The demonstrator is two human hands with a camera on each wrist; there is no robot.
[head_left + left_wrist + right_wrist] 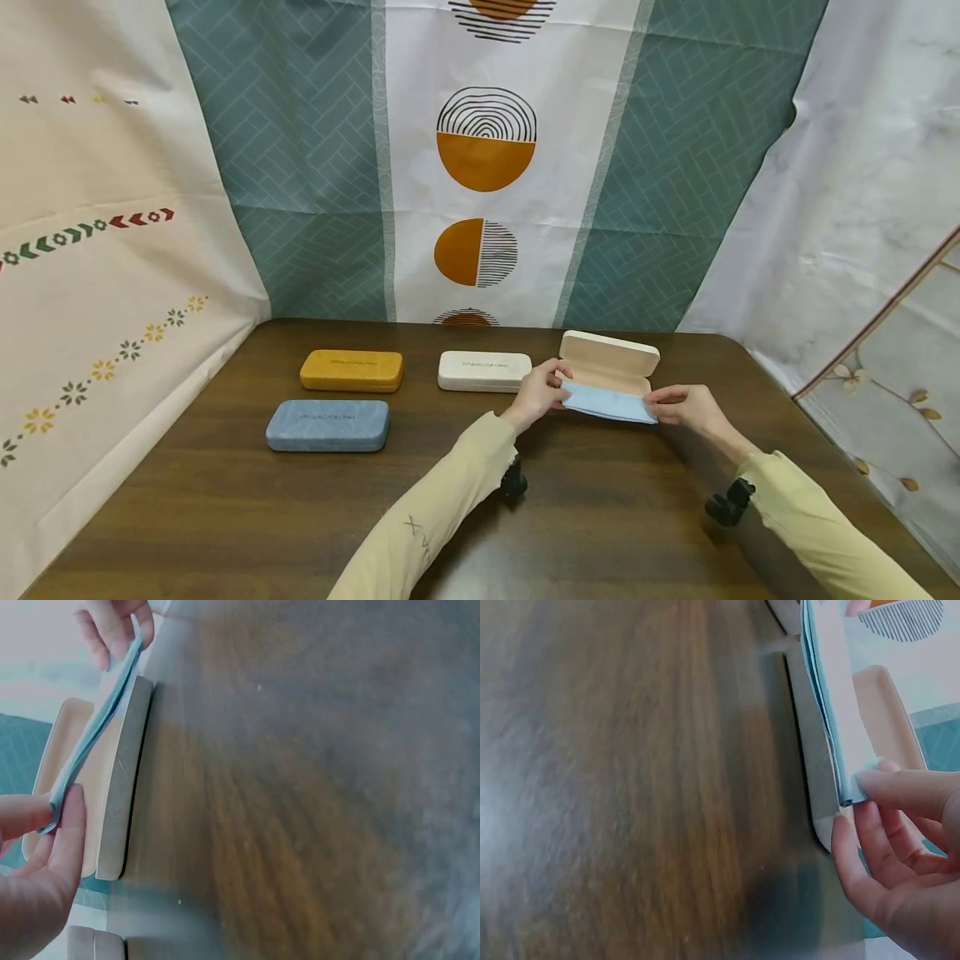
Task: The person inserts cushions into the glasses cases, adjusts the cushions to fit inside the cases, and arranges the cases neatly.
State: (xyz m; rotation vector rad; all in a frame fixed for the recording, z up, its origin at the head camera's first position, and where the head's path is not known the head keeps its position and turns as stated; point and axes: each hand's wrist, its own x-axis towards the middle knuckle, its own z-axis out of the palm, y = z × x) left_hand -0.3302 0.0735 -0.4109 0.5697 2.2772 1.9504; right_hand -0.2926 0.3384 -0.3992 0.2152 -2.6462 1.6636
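A folded light-blue cloth [609, 403] is stretched between both hands, over the front of an opened glasses case [611, 353] with a peach-coloured lining. My left hand [538, 392] pinches the cloth's left end between thumb and fingers. At its right end, the thumb and fingertips of my right hand [692, 407] grip it. The left wrist view shows the cloth [97, 727] edge-on, as thin layers above the case [124, 780]. In the right wrist view, the folded layers of the cloth [832, 705] show at its near edge. The case lid stands up at the back.
Left of the opened case lies a closed white glasses case [483, 372]. Farther left are a closed mustard-yellow case [352, 372] and, nearer the front, a closed blue-grey case [327, 426]. All stand on a dark wooden table [570, 533], with patterned curtains [315, 167] behind.
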